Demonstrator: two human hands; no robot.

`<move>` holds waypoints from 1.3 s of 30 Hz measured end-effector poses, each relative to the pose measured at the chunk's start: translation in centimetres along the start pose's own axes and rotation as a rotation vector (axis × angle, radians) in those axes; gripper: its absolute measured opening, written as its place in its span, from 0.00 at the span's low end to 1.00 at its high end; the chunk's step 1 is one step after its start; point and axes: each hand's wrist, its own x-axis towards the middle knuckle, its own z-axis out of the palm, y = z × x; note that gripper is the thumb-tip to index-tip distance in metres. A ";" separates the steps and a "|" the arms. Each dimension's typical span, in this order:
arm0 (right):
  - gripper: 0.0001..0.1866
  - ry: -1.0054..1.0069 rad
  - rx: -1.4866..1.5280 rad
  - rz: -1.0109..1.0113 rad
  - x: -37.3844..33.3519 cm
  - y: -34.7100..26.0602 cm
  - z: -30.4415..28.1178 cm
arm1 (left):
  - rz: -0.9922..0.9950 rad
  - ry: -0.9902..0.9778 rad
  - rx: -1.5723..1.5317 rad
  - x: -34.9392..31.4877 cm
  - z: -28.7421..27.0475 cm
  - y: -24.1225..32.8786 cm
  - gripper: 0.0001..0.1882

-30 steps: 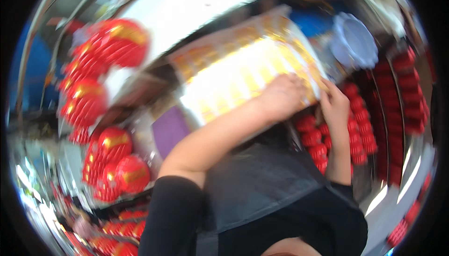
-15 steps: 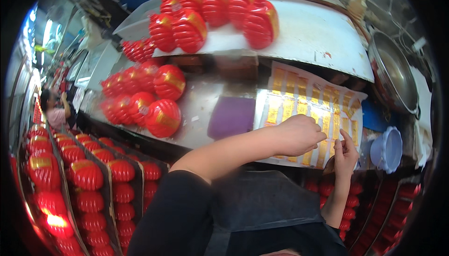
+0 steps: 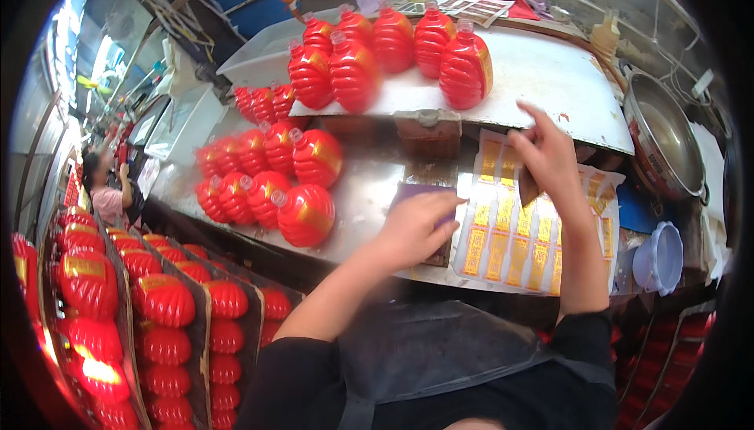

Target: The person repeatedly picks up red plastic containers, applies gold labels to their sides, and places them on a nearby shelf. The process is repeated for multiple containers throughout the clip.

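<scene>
1. Label sheet: lies flat on the metal table, in front of the raised white board, bearing rows of gold strips.
2. My right hand: above the upper part of the sheet, index finger stretched toward the white board, thumb apart. A small dark piece shows beneath it; I cannot tell whether I am gripping it.
3. My left hand: over the purple pad, left of the sheet; fingers extended, thumb spread wide of them. I cannot tell whether it touches the pad.
4. Upper red bottles: upright on the white board, clear necks upward.
5. Lower red bottles: grouped on the table, left of my left hand and well apart from it.
6. Lavender basin: just right of the sheet. Metal pan: behind the basin, at the right end of the board.
</scene>
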 end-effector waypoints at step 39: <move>0.20 0.020 -0.283 -0.135 4.0 -3.5 -12.3 | -0.679 0.629 -1.612 25.3 -5.8 -19.4 0.25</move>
